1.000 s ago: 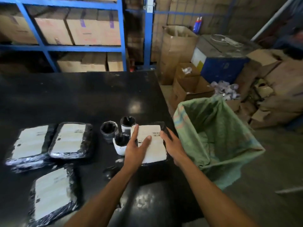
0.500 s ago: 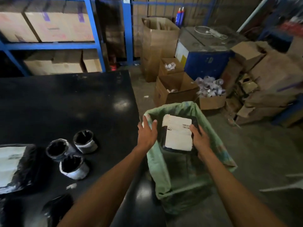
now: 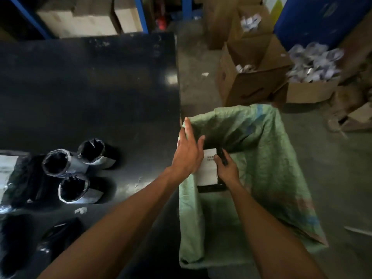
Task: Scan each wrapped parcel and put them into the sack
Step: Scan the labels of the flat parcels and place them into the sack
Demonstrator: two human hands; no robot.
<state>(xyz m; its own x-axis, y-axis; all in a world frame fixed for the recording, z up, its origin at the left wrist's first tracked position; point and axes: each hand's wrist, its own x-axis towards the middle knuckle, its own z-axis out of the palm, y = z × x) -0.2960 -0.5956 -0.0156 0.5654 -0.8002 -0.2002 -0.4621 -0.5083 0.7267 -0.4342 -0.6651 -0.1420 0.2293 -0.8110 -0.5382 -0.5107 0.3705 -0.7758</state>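
Note:
A green woven sack [image 3: 267, 150] hangs open beside the right edge of the black table [image 3: 90, 87]. Inside its mouth is a black-wrapped parcel with a white label [image 3: 209, 170], held upright. My right hand [image 3: 226, 168] grips the parcel's right edge from within the sack. My left hand [image 3: 189, 152] rests on the sack's left rim by the table edge, fingers spread; part of the label is hidden behind it. Another wrapped parcel [image 3: 8, 168] lies at the table's far left, cut off by the frame.
Three small black-lined rolls [image 3: 74, 172] stand on the table left of my arms. Dark wrapped items [image 3: 50, 238] lie at the lower left. Open cardboard boxes [image 3: 251, 77] and a box of white scraps [image 3: 314, 65] sit on the floor beyond the sack.
The parcel has gone from the table to above the sack and now down into its mouth. My left hand left the parcel and went to the sack's rim. The view has tilted downward.

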